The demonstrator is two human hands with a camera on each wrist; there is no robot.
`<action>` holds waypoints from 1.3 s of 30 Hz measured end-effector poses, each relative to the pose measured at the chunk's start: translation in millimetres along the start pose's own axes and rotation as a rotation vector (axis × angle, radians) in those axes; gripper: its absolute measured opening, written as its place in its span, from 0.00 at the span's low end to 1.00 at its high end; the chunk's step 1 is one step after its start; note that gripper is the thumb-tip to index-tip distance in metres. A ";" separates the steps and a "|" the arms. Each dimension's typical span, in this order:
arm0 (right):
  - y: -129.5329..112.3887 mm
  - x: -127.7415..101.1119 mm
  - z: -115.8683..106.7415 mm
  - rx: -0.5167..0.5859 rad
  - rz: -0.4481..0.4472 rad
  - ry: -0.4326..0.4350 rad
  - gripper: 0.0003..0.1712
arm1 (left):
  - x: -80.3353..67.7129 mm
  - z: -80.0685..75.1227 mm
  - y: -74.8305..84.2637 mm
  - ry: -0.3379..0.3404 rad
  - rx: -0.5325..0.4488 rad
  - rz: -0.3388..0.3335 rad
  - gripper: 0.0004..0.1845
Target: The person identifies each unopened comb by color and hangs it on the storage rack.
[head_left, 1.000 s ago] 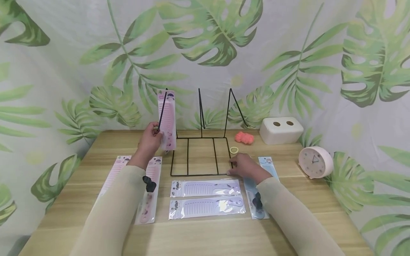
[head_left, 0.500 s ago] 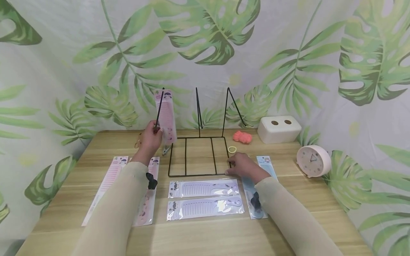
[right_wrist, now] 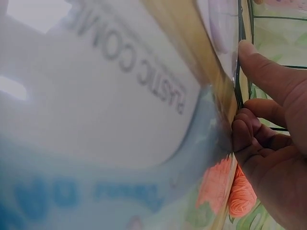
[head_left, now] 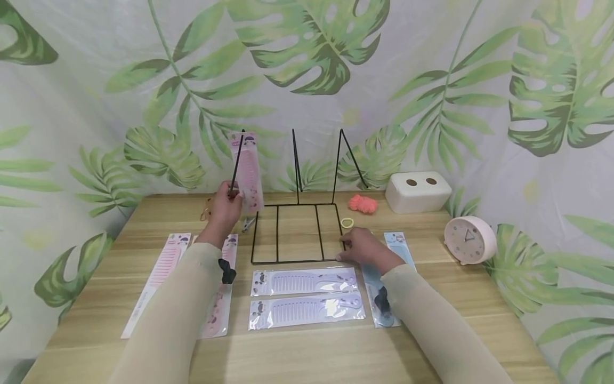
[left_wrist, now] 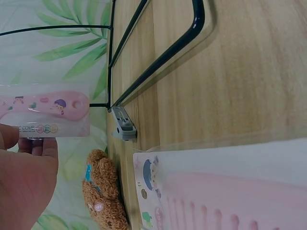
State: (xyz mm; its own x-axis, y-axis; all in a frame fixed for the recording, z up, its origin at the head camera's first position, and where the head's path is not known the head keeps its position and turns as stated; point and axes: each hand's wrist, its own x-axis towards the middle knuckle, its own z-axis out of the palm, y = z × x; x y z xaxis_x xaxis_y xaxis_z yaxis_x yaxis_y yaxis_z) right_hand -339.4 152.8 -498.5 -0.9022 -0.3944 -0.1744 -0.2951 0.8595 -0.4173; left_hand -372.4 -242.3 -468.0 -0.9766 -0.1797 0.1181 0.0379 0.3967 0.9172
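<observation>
My left hand (head_left: 225,205) pinches the lower side edge of a bagged pink comb (head_left: 249,173), held upright at the left prong of a black wire rack (head_left: 297,261). From the head view, that prong crosses in front of the bag. In the left wrist view, the pink comb's handle (left_wrist: 72,105) points toward the tabletop, above thumb and fingers. My right hand (head_left: 369,248) grips the rack's front right corner, thumb on the wire (right_wrist: 238,91), fingers curled. A bagged blue comb (head_left: 398,245) lies partly beneath that hand and sleeve.
Two bagged purple combs (head_left: 307,309) lie before the rack; more pink ones (head_left: 163,266) lie left. A grey clip (left_wrist: 123,124) and brown plush toy (left_wrist: 103,191) sit near the rack's left. Coral yarn (head_left: 362,204), a yellow ring (head_left: 347,223), white box (head_left: 418,193) and pink clock (head_left: 470,240) stand right.
The pink comb has shifted up and back at the left prong, its lower end tilting slightly right. My right hand stays on the rack's corner. The head view has drifted slightly.
</observation>
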 end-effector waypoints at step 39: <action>1.3 -4.3 -1.6 -0.014 -0.063 -0.006 0.34 | -123.0 -154.2 -69.5 -0.214 0.706 -0.420 0.55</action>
State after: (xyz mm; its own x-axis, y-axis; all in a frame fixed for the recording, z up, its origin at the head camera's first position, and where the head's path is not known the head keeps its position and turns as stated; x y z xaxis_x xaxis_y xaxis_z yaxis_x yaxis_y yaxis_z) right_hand -336.5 156.1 -496.9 -0.8798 -0.4499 -0.1538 -0.3555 0.8373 -0.4154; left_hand -222.3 -386.6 -487.6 -0.9019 -0.2916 -0.3187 -0.4082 0.8166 0.4081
